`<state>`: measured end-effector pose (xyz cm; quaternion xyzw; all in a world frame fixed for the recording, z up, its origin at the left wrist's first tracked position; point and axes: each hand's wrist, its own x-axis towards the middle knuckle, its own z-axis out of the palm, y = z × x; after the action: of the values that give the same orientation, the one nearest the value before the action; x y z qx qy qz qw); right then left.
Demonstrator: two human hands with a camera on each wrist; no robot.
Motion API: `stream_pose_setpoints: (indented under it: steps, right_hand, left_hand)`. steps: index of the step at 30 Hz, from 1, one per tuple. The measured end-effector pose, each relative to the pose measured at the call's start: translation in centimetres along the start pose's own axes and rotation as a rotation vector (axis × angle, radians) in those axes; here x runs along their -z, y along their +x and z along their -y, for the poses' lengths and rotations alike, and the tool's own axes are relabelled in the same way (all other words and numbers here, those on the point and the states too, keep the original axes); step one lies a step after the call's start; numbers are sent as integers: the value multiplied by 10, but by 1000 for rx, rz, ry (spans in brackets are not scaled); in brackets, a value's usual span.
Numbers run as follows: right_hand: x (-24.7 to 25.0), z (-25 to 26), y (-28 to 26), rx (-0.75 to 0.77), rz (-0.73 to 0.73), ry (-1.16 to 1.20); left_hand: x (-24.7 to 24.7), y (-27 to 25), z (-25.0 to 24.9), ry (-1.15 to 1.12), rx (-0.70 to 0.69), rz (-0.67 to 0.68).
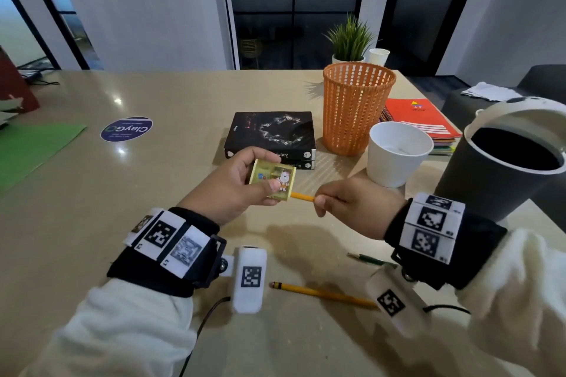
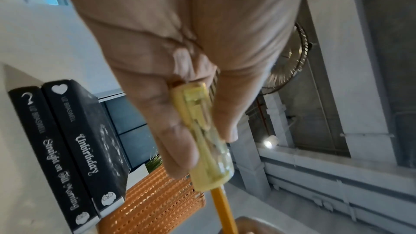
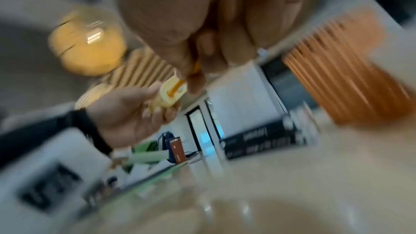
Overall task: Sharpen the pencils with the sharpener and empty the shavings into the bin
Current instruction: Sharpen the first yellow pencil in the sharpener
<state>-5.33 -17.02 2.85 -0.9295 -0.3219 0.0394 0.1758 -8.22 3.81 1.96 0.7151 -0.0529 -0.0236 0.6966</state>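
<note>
My left hand (image 1: 245, 180) grips a yellow box sharpener (image 1: 273, 177) with a cartoon sticker, held above the table's middle. A yellow pencil (image 1: 302, 196) is stuck into its right side, and my right hand (image 1: 346, 202) pinches that pencil close to the sharpener. The left wrist view shows the sharpener (image 2: 207, 141) edge-on between thumb and fingers, the pencil (image 2: 223, 207) running out below. The right wrist view is blurred; the pencil (image 3: 178, 86) enters the sharpener (image 3: 167, 97) there. A second yellow pencil (image 1: 324, 294) and a green one (image 1: 367, 259) lie near me. The dark grey bin (image 1: 502, 162) stands at right.
An orange mesh basket (image 1: 356, 107) and a white paper cup (image 1: 398, 153) stand behind my hands. Two stacked black books (image 1: 272, 135) lie just beyond the sharpener. Notebooks (image 1: 419, 119), a potted plant (image 1: 349, 40), a round sticker (image 1: 126, 128) and green paper (image 1: 30, 147) lie farther out.
</note>
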Motion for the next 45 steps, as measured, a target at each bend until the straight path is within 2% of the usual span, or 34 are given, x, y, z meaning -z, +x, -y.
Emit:
stream_pose_setpoints:
  steps: [3, 7, 11, 14, 18, 24, 29, 36, 40, 45]
  right_hand:
    - [2, 1, 0, 16, 3, -24]
    - [3, -4, -2, 106, -167, -277]
    - [2, -9, -4, 243, -329, -337]
    - [-4, -8, -5, 266, -400, -371]
    - [-5, -10, -7, 250, -370, -274]
    - [-10, -13, -7, 138, -183, -41]
    - [-9, -17, -5, 44, -39, 27]
    - [0, -10, -9, 51, -126, -234]
    - [-2, -8, -17, 144, -279, -177]
    - [1, -10, -21, 257, -356, -173]
  left_hand:
    - [-1, 1, -2, -66, 38, -30]
    - [1, 4, -6, -203, 75, -95]
    - [3, 4, -6, -258, 100, -125]
    - [2, 3, -3, -272, 103, -113]
    - [4, 1, 1, -247, 100, -78]
    - [4, -3, 6, -176, 86, -33]
    - [2, -5, 8, -147, 88, -31]
    - [-1, -2, 8, -195, 133, -87]
    - [3, -2, 8, -197, 162, -87]
    - [2, -2, 11, -237, 160, -44]
